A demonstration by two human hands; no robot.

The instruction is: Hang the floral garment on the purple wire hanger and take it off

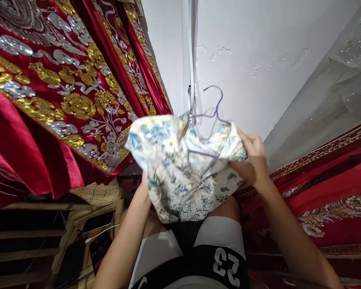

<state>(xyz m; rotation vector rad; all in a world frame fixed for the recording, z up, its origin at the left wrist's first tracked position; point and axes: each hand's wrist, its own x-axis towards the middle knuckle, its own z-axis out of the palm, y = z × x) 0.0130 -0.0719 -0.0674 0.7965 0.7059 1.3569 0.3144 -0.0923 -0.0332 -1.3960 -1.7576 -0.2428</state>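
Observation:
A pale garment with blue and yellow floral print hangs bunched in front of me, with a thin purple wire hanger poking out of its top. My right hand is closed on the garment's right shoulder, next to the hanger. My left hand reaches up under the cloth at its left side; its fingers are hidden behind the fabric.
Red robes with gold and silver embroidery hang at the left, and more red embroidered cloth lies at the right. A white wall stands behind. Wooden slats and a woven basket sit at the lower left.

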